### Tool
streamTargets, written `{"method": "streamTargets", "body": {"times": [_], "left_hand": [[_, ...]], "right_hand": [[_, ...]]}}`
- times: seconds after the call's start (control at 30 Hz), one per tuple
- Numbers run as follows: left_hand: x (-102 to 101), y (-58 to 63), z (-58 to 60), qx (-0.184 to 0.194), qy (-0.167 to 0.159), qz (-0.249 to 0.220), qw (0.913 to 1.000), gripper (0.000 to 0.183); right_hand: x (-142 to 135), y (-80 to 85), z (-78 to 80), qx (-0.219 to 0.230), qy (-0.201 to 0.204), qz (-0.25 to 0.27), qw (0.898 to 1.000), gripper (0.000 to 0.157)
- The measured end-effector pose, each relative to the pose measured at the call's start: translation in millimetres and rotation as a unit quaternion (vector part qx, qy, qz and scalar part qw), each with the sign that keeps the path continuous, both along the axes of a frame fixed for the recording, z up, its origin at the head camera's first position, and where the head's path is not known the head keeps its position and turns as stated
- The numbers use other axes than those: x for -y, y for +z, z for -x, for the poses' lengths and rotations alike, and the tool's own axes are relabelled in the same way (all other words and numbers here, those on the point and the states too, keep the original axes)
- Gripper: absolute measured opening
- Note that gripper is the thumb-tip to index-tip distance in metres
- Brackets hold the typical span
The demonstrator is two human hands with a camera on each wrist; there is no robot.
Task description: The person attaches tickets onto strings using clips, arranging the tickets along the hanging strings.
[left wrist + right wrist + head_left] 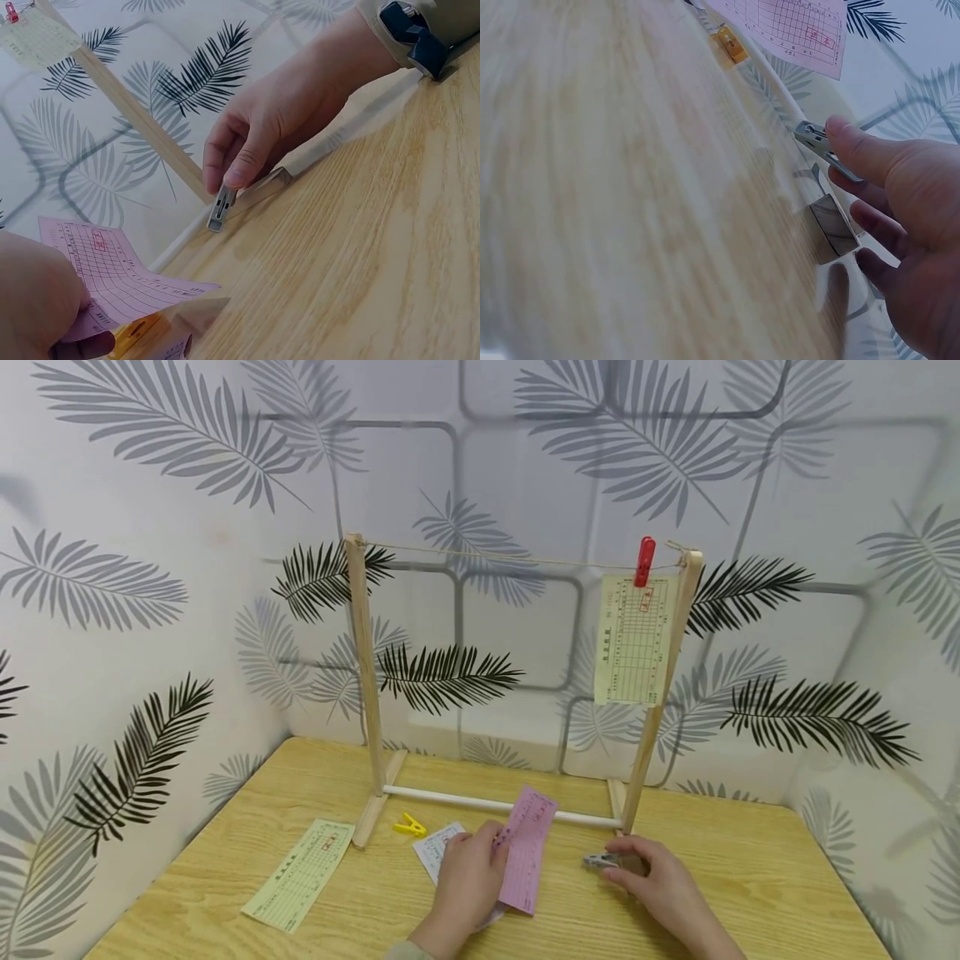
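Between the thumb and fingers of my left hand (468, 877) is a pink printed slip (529, 852), lifted off the table and slightly bent. My right hand (662, 881) pinches a grey clothespin (602, 860) just above the table, its free end pointing left toward the slip. In the right wrist view the thumb and forefinger hold the clothespin (821, 142), with the other fingers loosely bent. A white slip (438, 847) lies partly hidden behind the left hand. Close by is a yellow clothespin (409, 826).
A wooden frame (363, 668) stands at the back with a string (480, 554) across its top. At the string's right end a red clothespin (644, 562) holds a yellow slip (636, 643). Another yellow slip (300, 875) lies at the left. A white rod (465, 799) joins the frame's feet.
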State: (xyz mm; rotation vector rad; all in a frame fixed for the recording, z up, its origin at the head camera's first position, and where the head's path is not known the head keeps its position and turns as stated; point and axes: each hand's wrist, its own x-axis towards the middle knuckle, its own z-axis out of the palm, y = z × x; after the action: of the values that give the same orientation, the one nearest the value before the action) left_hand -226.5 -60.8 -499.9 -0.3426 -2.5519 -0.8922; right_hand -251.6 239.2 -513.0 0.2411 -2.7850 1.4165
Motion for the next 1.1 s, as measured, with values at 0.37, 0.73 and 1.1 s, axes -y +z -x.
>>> {"method": "streamTargets", "body": {"times": [0.37,0.73,1.1], "left_hand": [[1.3,3.3,3.3,-0.034,0.029,-0.036,0.9984,0.009],[2.8,17.1,6.6,-0.003,0.009,-0.092,0.9957,0.007],[5.8,33.3,13.9,0.027,-0.008,-0.172,0.9848,0.008]], "right_hand": [[0.9,9.6,-3.4,-0.015,-0.032,0.030,0.999,0.043],[0.8,25.5,-13.5,-0.023,-0.065,0.039,0.997,0.042],[-1.9,47.0,-13.7,-0.049,-0.066,0.034,0.996,0.050]]}}
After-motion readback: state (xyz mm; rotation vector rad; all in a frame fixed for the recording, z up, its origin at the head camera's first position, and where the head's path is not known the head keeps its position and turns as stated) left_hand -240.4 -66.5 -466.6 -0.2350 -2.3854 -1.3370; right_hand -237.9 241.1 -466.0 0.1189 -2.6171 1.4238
